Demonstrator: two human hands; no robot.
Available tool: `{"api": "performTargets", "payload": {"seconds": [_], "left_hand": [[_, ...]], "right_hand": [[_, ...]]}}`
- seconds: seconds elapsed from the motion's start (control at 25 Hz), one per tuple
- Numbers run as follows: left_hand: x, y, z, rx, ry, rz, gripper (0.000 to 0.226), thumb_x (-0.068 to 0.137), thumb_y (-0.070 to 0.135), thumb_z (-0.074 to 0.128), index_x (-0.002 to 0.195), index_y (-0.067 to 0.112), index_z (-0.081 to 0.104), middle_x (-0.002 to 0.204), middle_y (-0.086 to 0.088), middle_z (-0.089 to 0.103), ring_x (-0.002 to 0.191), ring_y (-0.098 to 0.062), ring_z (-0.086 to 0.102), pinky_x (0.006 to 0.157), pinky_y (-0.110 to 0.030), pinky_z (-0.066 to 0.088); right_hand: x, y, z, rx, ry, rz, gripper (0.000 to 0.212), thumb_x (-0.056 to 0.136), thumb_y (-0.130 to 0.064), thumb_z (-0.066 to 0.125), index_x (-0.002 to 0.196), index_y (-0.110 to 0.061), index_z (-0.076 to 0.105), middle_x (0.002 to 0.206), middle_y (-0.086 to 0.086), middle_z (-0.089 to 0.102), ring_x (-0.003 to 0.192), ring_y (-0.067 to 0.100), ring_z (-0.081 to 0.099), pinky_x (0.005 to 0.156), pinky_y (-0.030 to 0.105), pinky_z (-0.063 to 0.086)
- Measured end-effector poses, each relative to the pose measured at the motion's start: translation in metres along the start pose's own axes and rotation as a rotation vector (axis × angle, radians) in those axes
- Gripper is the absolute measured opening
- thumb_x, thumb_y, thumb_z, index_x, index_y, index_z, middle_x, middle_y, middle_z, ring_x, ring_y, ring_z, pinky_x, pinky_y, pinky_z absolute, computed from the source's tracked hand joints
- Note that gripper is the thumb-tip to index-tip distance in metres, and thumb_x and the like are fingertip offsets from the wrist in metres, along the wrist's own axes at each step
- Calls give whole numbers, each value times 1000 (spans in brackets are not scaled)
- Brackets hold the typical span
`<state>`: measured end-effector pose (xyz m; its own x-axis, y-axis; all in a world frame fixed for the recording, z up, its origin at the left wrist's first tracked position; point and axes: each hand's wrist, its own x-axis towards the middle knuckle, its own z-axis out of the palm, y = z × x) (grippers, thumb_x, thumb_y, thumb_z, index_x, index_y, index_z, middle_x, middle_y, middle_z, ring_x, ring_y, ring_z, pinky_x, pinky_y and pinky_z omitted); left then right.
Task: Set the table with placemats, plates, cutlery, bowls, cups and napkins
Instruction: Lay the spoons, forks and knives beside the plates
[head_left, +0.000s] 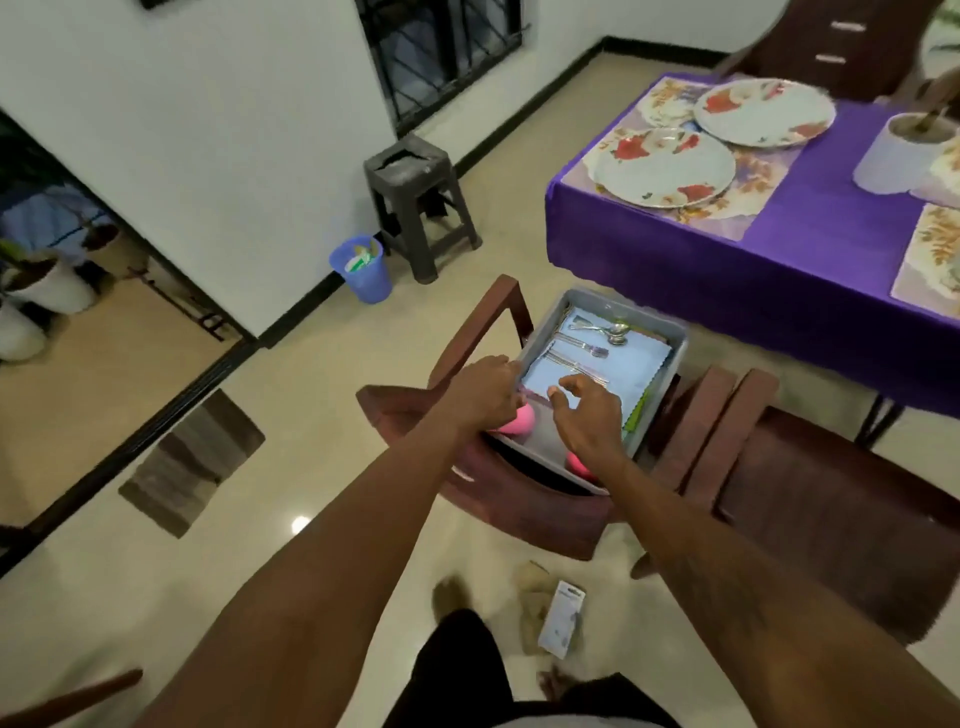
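A grey tray (673, 357) sits on the seat of a wooden chair (483, 332), and both hands are at its near end. The left hand (488, 397) is at the tray's left rim, knuckles up, fingers bent down at the edge. Their tips are hidden, so I cannot tell whether they clamp the rim or only rest there. The right hand (589, 418) is over the tray's near half, fingers apart and lightly bent, thumb out to the left, holding nothing. Whether the tips touch the cloth below cannot be told.

In the tray's far half lies the cutlery (579, 345): forks and spoons (too blurred to count) laid across a stack of pale blue napkins (626, 366). A green edge shows from under that stack by the tray's right wall. Two pink pieces (514, 422) show at the tray's near end, one under the left hand, one below the right wrist (cups or bowls, I cannot tell).

Beyond the tray to the right stands the table (779, 254) under a purple cloth, with two flowered plates (665, 166) on placemats (748, 208) at the corner nearest the tray. A second chair (831, 493) stands just right of the tray's chair. Beyond the tray to the left, by the wall, are a dark stool (415, 176) and a blue bin (363, 270).
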<state>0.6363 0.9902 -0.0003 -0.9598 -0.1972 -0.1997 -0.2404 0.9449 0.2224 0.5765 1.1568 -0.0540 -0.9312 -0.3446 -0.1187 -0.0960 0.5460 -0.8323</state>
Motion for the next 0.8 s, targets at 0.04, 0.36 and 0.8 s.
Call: {"api": "performTargets", "payload": {"seconds": [0.04,0.36,0.8], "left_hand": [[23,-10,7,-3,-11,14,45,93,34,66,130,9,61,124,-14,66,117,-34,60,93,-46,52],[238,-77,137,33,-179,230,16,97,23,62,103,8,68,99,-12,71,98,-31,65,66,-33,42],[412,-84,312,240,-268,519,41,90,1,62,131,2,57,130,-20,57,122,-37,54,99,-45,52]], "right_hand": [[14,5,11,-10,23,46,33,96,-34,68,120,-12,73,122,5,74,117,23,66,97,28,44],[147,93,112,54,267,534,29,94,-28,70,116,-9,75,113,7,76,109,26,68,91,27,44],[255,200,182,228,520,704,15,91,-21,74,101,-11,77,95,3,78,89,17,69,84,25,50]]}}
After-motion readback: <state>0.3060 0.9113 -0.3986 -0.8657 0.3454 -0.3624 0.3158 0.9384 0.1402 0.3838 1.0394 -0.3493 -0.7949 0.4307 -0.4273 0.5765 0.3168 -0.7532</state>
